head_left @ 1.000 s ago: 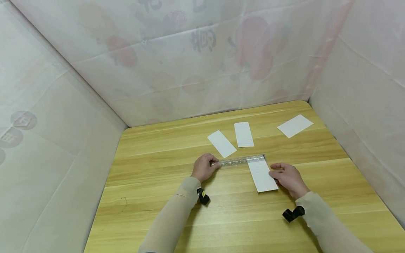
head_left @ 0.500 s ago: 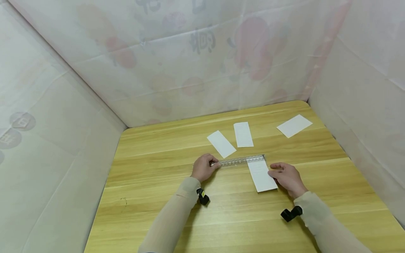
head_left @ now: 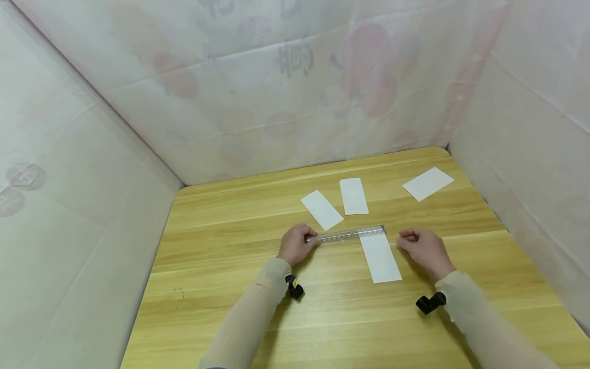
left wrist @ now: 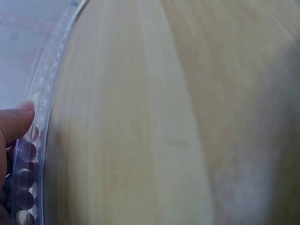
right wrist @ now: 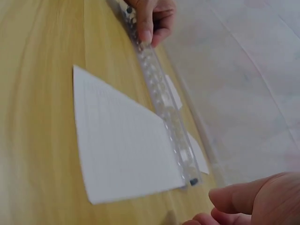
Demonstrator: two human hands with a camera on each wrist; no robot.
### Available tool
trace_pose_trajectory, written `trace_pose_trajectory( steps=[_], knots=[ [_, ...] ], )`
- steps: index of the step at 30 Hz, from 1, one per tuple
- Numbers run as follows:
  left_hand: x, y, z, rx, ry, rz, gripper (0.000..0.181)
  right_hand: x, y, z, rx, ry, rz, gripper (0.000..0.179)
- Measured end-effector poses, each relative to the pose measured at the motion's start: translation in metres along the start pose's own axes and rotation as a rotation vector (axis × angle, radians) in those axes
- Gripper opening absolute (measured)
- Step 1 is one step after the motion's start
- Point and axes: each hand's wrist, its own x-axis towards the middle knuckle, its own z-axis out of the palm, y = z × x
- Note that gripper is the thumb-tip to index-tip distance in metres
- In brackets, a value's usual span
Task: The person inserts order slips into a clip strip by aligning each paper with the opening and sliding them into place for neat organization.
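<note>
My left hand (head_left: 296,246) pinches the left end of a long clear plastic binding strip (head_left: 343,236), which has a row of round loops along it. In the left wrist view the thumb (left wrist: 18,119) presses on the strip (left wrist: 44,89). Under the strip's right end, the top edge of a white lined paper sheet (head_left: 380,260) meets it; whether the loops pass through the paper cannot be made out. Just right of the sheet hovers my right hand (head_left: 425,249), fingers loosely bent and holding nothing. The right wrist view shows the sheet (right wrist: 122,145) tilted up slightly.
Two white paper sheets (head_left: 322,210) (head_left: 354,196) lie behind the strip. A third sheet (head_left: 427,183) lies at the back right of the wooden table (head_left: 221,220). Pale printed cloth walls (head_left: 258,128) enclose the back and sides.
My right hand has let go of the sheet's right edge and moved slightly up and right. The left hand and the strip stay in place.
</note>
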Motion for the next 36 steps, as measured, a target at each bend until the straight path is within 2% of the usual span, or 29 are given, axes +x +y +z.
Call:
trace_pose_trajectory(
  steps=[6, 11, 14, 16, 20, 23, 26, 30, 36],
  knots=[
    [-0.002, -0.004, -0.001, -0.036, -0.014, 0.04, 0.026, 0.023, 0.0, -0.018, -0.072, -0.066, -0.071, 0.038],
    [-0.009, -0.02, -0.019, -0.036, -0.006, 0.055, 0.037, 0.044, -0.003, -0.018, -0.085, -0.108, -0.101, 0.038],
    [-0.02, -0.034, -0.037, 0.009, 0.037, 0.004, 0.035, 0.052, -0.001, -0.013, -0.096, -0.115, -0.138, 0.035],
    [-0.03, -0.042, -0.049, 0.02, 0.068, -0.056, 0.032, 0.055, 0.002, -0.011, -0.105, -0.116, -0.171, 0.033],
    [-0.048, -0.055, -0.061, -0.033, 0.088, -0.188, 0.027, 0.06, 0.009, -0.006, -0.117, -0.12, -0.216, 0.031],
    [-0.053, -0.056, -0.06, -0.109, 0.069, -0.24, 0.024, 0.063, 0.014, -0.004, -0.118, -0.125, -0.236, 0.031],
    [-0.051, -0.052, -0.055, -0.16, 0.061, -0.243, 0.024, 0.065, 0.018, -0.002, -0.11, -0.127, -0.242, 0.032],
    [-0.048, -0.047, -0.048, -0.178, 0.064, -0.242, 0.024, 0.065, 0.022, 0.003, -0.079, -0.136, -0.224, 0.036],
    [-0.048, -0.048, -0.044, -0.177, 0.102, -0.292, 0.021, 0.067, 0.023, 0.01, -0.024, -0.149, -0.208, 0.035]
  ],
)
